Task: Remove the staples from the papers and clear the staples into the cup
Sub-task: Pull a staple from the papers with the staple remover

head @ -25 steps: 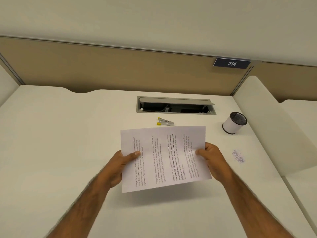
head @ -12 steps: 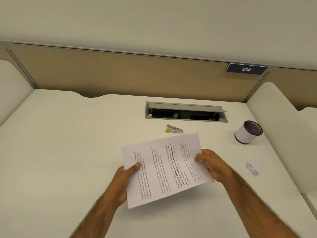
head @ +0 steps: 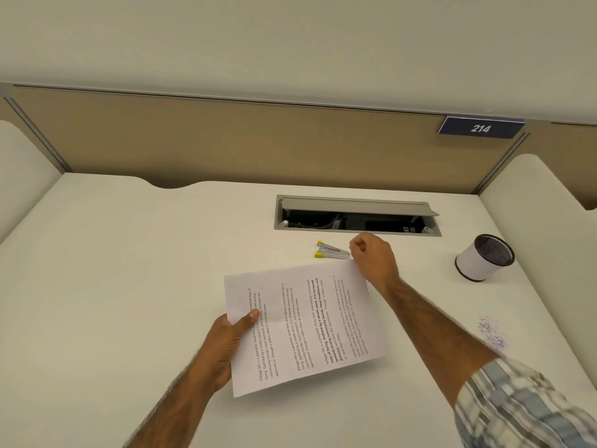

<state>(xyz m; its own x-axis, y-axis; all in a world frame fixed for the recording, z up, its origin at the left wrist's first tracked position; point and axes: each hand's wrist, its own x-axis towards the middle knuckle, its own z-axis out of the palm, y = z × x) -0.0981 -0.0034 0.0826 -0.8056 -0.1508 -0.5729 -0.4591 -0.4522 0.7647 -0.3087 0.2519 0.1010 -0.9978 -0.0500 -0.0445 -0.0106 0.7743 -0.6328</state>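
Left hand (head: 226,345) pinches the papers (head: 300,321) at their near-left edge. Right hand (head: 371,257), fingers curled, sits at the staple remover (head: 331,252) just beyond the papers; whether it grips is unclear. Best to grasp both yellow pads squarely.

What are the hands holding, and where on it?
The left hand pinches the papers at their left edge, thumb on top. The right hand is curled by the staple remover; its grip cannot be told.

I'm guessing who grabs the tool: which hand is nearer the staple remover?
Right. The right hand sits just right of the staple remover; the left hand holds the papers closer to the person.
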